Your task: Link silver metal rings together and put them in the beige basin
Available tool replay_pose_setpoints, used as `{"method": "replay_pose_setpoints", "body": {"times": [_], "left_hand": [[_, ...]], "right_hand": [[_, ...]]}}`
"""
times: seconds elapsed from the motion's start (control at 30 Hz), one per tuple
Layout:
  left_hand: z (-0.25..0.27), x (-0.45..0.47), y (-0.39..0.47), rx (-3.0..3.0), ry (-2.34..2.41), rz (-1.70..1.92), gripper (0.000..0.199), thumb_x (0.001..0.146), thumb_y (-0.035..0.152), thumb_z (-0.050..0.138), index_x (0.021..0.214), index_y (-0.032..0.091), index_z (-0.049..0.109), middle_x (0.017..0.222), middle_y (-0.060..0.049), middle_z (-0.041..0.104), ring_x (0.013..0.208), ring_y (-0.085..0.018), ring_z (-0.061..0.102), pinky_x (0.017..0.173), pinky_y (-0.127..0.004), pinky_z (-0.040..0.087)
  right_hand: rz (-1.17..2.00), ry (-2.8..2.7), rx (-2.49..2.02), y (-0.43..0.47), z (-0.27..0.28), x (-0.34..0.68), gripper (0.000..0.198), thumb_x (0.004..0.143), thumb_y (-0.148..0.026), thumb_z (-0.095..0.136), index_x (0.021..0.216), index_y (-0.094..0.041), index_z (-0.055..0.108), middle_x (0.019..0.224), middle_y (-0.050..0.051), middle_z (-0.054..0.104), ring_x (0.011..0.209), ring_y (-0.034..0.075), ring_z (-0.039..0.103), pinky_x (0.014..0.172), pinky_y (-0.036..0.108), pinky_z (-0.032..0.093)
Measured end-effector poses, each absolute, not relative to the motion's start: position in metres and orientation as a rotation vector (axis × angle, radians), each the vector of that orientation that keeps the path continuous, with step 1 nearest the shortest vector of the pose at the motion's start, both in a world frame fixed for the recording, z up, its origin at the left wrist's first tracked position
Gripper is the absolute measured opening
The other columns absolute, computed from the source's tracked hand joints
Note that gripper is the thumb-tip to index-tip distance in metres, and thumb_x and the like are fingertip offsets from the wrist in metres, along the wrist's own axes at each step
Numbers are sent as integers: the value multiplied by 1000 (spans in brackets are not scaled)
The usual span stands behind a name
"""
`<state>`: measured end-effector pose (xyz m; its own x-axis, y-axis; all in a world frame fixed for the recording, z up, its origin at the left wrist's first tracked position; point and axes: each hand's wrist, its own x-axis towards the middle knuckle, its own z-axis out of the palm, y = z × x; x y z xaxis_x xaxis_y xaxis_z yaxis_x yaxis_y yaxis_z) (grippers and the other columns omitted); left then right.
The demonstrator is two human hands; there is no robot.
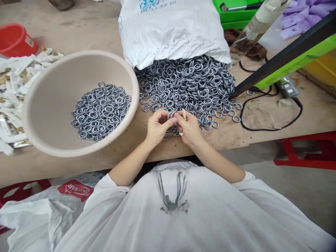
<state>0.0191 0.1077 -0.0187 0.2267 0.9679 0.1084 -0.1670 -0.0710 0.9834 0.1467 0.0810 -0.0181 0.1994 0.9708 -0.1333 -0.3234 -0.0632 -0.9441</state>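
Between my two hands, a few grey rings (172, 114) are pinched over the front edge of a ring pile. My left hand (158, 126) grips them with thumb and fingers. My right hand (189, 128) closes on the rings from the other side, and a thin cream-coloured strip (184, 114) sticks up from its fingers. Just beyond the hands, a large heap of grey rings (189, 82) spills from a white sack (173, 31). To the left stands a wide beige basin (47, 105) with many similar rings (102, 112) inside.
White and tan pieces (13, 94) lie left of the basin, near a red bowl (15, 40). On the right a black-and-green bar (286, 52) slants over the table beside a black cable (244, 119). A green tray (233, 15) and a clear bottle (252, 31) stand behind.
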Motion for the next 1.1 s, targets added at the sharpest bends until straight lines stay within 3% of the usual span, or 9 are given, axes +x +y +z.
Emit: {"method": "replay_pose_setpoints", "body": {"times": [0.1, 0.23, 0.4, 0.6, 0.9, 1.1], "left_hand": [[-17, 17, 109, 1283, 870, 1184, 31, 69, 44, 87, 75, 18, 70, 77, 0, 64, 70, -11, 56, 67, -25, 46], [-12, 18, 109, 1219, 853, 1117, 36, 61, 43, 91, 70, 16, 71, 66, 2, 63, 59, -8, 52, 57, -22, 43], [-10, 19, 107, 1083, 777, 915, 40, 64, 48, 88, 80, 15, 74, 67, 0, 70, 54, -8, 58, 54, -22, 49], [-12, 17, 106, 1073, 695, 796, 41, 70, 50, 84, 87, 15, 72, 76, -3, 75, 59, -11, 68, 59, -23, 57], [-17, 16, 108, 1096, 666, 847, 40, 76, 50, 80, 93, 16, 67, 82, -2, 74, 68, -11, 70, 67, -25, 59], [-17, 15, 109, 1105, 668, 905, 39, 76, 50, 81, 91, 17, 67, 82, -2, 75, 70, -13, 71, 70, -26, 59]], "right_hand": [[1135, -919, -1166, 79, -17, 153, 41, 72, -60, 79, 81, -22, 71, 68, -2, 62, 64, 13, 58, 59, 26, 48], [980, -997, -1183, 77, -17, 162, 33, 73, -49, 82, 91, -23, 75, 82, 0, 72, 76, 15, 64, 75, 31, 53], [1098, -875, -1150, 76, -20, 160, 33, 71, -51, 82, 85, -22, 73, 76, 0, 71, 67, 13, 62, 64, 28, 51], [1206, -864, -1155, 73, -16, 163, 44, 69, -60, 80, 87, -21, 72, 66, -3, 63, 47, 6, 41, 42, 22, 33], [1105, -886, -1168, 77, -12, 166, 43, 70, -61, 80, 77, -21, 63, 69, -2, 58, 60, 11, 49, 53, 25, 39], [818, -1298, -1303, 65, -3, 180, 42, 90, -59, 61, 76, -20, 65, 66, -1, 58, 60, 12, 48, 60, 28, 38]]}}
